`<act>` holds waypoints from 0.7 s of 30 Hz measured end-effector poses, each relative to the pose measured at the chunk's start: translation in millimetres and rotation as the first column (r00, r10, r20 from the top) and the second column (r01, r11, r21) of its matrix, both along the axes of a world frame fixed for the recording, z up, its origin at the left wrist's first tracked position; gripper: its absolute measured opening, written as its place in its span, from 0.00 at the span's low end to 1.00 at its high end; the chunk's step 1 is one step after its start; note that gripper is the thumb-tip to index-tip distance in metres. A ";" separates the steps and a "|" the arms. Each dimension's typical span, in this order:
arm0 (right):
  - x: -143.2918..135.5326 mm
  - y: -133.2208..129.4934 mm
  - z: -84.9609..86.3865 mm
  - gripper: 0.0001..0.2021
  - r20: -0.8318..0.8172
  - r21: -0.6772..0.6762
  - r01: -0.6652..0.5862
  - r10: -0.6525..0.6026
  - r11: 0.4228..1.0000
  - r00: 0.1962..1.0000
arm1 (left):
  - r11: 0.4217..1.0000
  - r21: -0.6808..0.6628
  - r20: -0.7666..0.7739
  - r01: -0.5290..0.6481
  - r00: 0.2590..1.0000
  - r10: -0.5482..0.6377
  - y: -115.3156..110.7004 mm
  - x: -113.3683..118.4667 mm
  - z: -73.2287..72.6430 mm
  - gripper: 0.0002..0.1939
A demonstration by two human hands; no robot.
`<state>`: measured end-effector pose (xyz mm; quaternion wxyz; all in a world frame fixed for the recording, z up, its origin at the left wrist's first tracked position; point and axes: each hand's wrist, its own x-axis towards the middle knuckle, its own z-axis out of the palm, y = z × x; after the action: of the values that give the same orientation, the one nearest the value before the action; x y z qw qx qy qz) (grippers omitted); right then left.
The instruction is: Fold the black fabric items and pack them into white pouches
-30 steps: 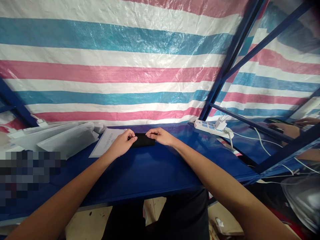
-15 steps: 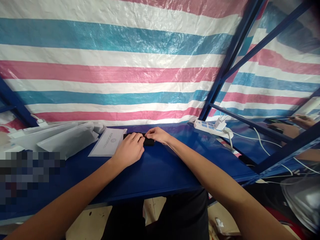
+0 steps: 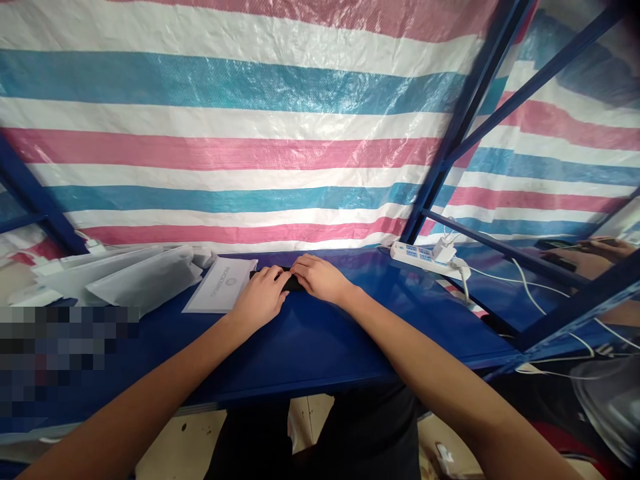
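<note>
A black oblong item lies on the blue counter under my left hand and right hand, palms down, fingers bent; whether they pinch it, I cannot tell. Leftward: a white printed packet, then pale plastic bags; well right, a power strip.

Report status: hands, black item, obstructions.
Left hand and right hand on black item. Item on blue table, partly hidden by hands. White packet close on left.

I'm counting 2 bare hands, L hand + R hand, on 1 blk item. Also showing: 1 printed wht pkt, 1 pwr strip, min. 2 grey bags, exact no. unclear.
</note>
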<state>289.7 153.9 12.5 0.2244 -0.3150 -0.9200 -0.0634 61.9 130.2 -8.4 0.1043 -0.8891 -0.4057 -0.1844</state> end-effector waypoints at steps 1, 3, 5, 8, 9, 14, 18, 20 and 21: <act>1.3 -2.0 1.6 0.10 0.020 -0.006 0.007 -0.007 1.000 1.000 | 1.000 -0.007 0.018 0.008 1.000 -0.008 0.7 -0.9 -1.2 0.18; 5.4 -3.3 3.5 0.10 0.034 -0.041 0.002 -0.001 0.999 0.999 | 1.000 -0.022 0.046 0.013 0.999 -0.012 1.9 -2.1 -3.5 0.18; 10.6 -1.4 3.8 0.14 0.017 -0.093 -0.025 0.026 0.995 1.000 | 0.999 -0.040 0.056 0.017 0.998 -0.015 2.8 -2.8 -4.9 0.18; 16.0 4.6 1.3 0.17 -0.029 -0.159 -0.060 0.056 0.985 0.998 | 0.998 -0.064 0.058 0.020 0.998 -0.017 3.9 -3.1 -4.8 0.20; 16.6 6.7 -0.3 0.18 -0.041 -0.173 -0.061 0.055 0.983 0.998 | 0.998 -0.066 0.058 0.019 0.998 -0.016 4.4 -3.2 -4.4 0.21; 13.1 13.9 -9.9 0.22 -0.087 -0.205 -0.014 -0.004 0.979 0.996 | 0.998 -0.059 0.047 -0.011 0.999 0.014 10.3 -3.6 -3.1 0.22; 12.1 17.3 -9.2 0.22 -0.149 -0.275 0.012 -0.055 0.961 0.987 | 0.997 -0.075 0.057 -0.012 0.998 0.017 15.2 -4.7 -3.1 0.20; 14.1 17.7 -5.4 0.22 -0.195 -0.311 -0.024 -0.039 0.950 0.980 | 0.997 -0.082 0.069 -0.005 0.998 0.011 15.0 -5.8 -2.1 0.18; 15.6 17.5 -3.1 0.21 -0.214 -0.326 -0.046 -0.027 0.944 0.976 | 0.996 -0.087 0.073 -0.001 0.997 0.007 14.0 -6.4 -1.1 0.16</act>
<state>305.3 171.4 9.3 0.2673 -0.3485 -0.8894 0.1268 55.5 144.2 -9.5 0.0510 -0.8846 -0.4188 -0.1987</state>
